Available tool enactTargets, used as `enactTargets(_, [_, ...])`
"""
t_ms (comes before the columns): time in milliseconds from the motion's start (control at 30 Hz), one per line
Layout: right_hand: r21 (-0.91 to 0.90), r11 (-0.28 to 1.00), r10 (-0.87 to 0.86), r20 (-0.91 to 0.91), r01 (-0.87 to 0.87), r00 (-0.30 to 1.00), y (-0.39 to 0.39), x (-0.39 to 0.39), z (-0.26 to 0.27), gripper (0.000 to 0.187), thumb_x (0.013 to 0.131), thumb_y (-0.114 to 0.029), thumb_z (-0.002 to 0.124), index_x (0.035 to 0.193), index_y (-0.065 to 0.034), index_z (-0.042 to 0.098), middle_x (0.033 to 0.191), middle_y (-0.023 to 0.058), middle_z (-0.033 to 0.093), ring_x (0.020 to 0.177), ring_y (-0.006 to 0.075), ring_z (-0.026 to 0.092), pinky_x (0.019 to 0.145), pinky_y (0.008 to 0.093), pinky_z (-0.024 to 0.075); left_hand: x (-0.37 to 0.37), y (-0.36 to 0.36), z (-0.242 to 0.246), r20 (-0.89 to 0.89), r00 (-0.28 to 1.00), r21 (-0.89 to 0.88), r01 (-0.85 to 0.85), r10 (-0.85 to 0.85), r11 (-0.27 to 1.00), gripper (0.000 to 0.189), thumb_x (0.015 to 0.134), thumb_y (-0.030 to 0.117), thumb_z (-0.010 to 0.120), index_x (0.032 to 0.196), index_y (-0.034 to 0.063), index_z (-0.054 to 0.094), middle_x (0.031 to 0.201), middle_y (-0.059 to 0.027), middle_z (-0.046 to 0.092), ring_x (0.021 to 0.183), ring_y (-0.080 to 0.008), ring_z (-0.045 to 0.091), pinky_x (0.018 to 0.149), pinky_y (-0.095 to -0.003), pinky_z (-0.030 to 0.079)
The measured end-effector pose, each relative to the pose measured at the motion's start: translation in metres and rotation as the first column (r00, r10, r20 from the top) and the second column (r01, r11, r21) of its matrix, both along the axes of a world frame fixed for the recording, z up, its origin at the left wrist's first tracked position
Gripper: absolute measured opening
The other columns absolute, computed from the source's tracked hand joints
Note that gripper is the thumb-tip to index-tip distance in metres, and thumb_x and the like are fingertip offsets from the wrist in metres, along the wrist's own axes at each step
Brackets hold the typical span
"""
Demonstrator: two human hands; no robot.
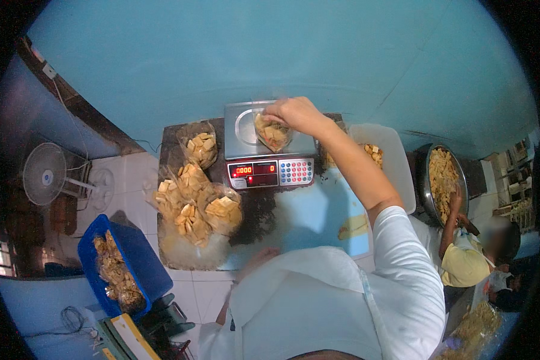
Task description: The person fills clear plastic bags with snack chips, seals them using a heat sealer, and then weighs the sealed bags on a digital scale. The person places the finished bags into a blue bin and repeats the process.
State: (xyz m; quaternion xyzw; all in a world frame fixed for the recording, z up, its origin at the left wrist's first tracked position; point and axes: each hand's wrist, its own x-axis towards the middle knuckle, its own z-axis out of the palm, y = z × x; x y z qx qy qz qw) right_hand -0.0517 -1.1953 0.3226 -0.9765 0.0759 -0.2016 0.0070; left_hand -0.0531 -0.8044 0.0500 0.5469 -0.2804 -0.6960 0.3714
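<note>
My right hand [292, 114] grips the top of a clear plastic bag of pale snack pieces [273, 134] over the steel pan of a digital weighing scale [234, 146]; whether the bag rests on the pan I cannot tell. The scale's red display [253, 168] is lit and reads zero. My left hand [264, 256] is low near the table's front edge, partly hidden by my clothing, its fingers unclear. Left of the scale several open bags of the same pieces [200, 150] stand close together on the table [297, 229].
A translucent plastic tub [398, 180] with more pieces is right of the scale. Beyond it, a person in a yellow top [465, 265] reaches into a large metal bowl of pieces [443, 180]. A blue crate [155, 270] of filled bags and a white fan [45, 173] stand at left.
</note>
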Motion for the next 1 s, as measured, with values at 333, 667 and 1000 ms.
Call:
enactTargets(333, [0.033,0.996,-0.086,0.297,0.08,0.951,0.005,-0.082,0.024,0.022,0.089,-0.021,0.068,0.105,-0.0064,0.071,0.102,0.0105,0.067,0.094,0.031,0.062,0.082,0.04,0.0498,0.01,-0.042,0.006,-0.066,0.998,-0.073,-0.02,0.015,0.997,0.049,0.102,0.04,0.053,0.138,0.008,0.051,0.132,-0.0048,0.056,0.123,-0.0178,0.05,0.104,-0.0329,0.04])
enactTargets(667, [0.174,0.959,-0.244,0.105,0.224,0.964,0.005,-0.138,-0.003,0.022,0.088,-0.021,0.068,0.105,-0.0069,0.07,0.103,0.0102,0.065,0.097,0.0314,0.063,0.083,0.0407,0.0514,0.022,-0.065,0.048,0.072,0.997,-0.163,0.014,-0.002,0.987,0.047,0.1,0.039,0.056,0.136,0.0086,0.054,0.131,-0.0039,0.057,0.119,-0.017,0.052,0.101,-0.0315,0.042])
enactTargets(1000, [0.066,0.995,-0.088,0.128,0.08,0.988,0.017,-0.061,0.002,0.025,0.086,-0.022,0.07,0.108,-0.0109,0.068,0.11,0.0082,0.066,0.095,0.0326,0.065,0.078,0.0417,0.0528,0.023,-0.045,0.01,0.088,0.996,-0.147,0.032,-0.02,0.989,0.047,0.101,0.037,0.056,0.14,0.0108,0.052,0.138,-0.0032,0.054,0.125,-0.0173,0.049,0.101,-0.0342,0.044])
